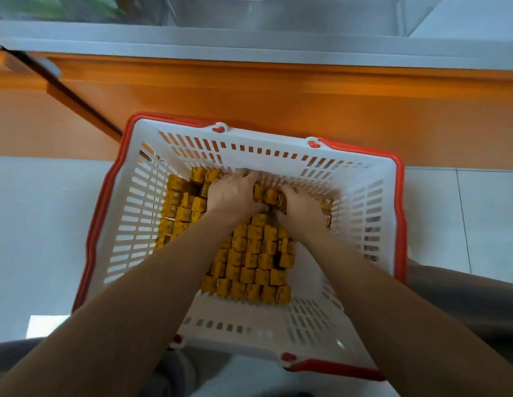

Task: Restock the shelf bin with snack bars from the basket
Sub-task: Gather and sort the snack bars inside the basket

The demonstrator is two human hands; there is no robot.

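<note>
Inside the white basket (129, 213), yellow-wrapped snack bars (255, 262) stand in rows.

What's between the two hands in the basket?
Head view: a small cluster of yellow snack bars sits between the left hand and right hand, touching both.

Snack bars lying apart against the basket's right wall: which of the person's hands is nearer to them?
Right. The right hand is just left of those stray snack bars, almost touching them; the left hand is farther left, beyond the right hand.
</note>
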